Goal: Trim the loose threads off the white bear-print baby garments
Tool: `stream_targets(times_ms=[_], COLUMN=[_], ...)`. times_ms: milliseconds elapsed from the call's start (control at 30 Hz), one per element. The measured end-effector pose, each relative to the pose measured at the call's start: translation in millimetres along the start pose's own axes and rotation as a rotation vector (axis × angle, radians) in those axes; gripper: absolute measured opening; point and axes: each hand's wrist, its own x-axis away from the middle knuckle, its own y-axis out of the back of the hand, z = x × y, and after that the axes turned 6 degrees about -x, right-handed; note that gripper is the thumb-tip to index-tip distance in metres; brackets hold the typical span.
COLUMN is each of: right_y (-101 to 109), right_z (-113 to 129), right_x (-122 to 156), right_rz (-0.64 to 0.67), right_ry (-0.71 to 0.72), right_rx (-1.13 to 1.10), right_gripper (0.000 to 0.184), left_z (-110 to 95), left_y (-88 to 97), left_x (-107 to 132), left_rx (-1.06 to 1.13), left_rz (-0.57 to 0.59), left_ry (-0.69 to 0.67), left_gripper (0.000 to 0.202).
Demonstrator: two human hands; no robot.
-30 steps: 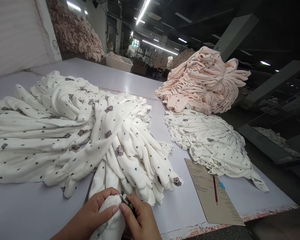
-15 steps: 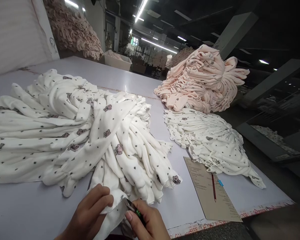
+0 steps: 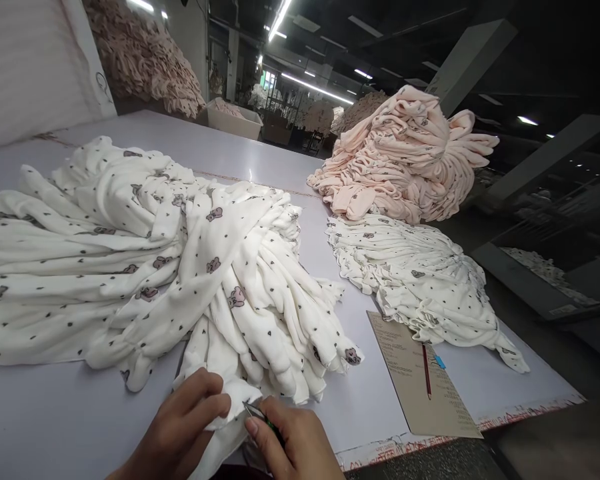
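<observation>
We look down at our two hands at the near edge of the big grey table point(image 3: 55, 413). Our left hand point(image 3: 180, 427) pinches the end of a white cloth piece with tiny dark hearts point(image 3: 230, 390), fingers pressed tight on it. That piece lies at the front of the table and hangs a little over the edge between our hands.

Our right hand point(image 3: 295, 443) is closed around little snips with a green handle point(image 3: 261, 415). The metal tip points at the cloth, right by our left fingers.

The piece comes off a big pile of white clothes with bears and hearts point(image 3: 145, 253). To the right lies a brown paper sheet point(image 3: 420, 393) with a red pencil point(image 3: 425, 370) on it. Behind that is a flat pile of frilly white pieces point(image 3: 420, 280), and then a tall pink pile point(image 3: 405, 160).
</observation>
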Motion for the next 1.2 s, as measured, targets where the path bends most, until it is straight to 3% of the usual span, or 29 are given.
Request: stream_targets(times_ms=[267, 500, 767, 1067, 1200], right_y=[-5, -5, -20, -5, -7], right_z=[-6, -5, -13, -9, -2], right_x=[6, 4, -2, 4, 1], right_rz=[-0.137, -0.059, -0.066, 0.029, 0.041], right_ry=[0.045, 0.002, -0.011, -0.043, -0.023], right_rx=[0.141, 0.109, -0.240, -0.193, -0.214], right_gripper=[0.034, 0.030, 0.036, 0.032, 0.027], left_z=[-1, -2, -7, -6, -15], left_y=[0.6, -4.0, 0.9, 6.9, -0.4], left_x=[-1, 1, -2, -5, -11], left_rx=[0.002, -0.042, 0.001, 0.052, 0.014], left_rz=[0.036, -0.003, 0.071, 0.080, 0.075], left_ry=[0.010, -0.028, 0.018, 0.036, 0.000], left_gripper=[0.024, 0.026, 0.025, 0.024, 0.024])
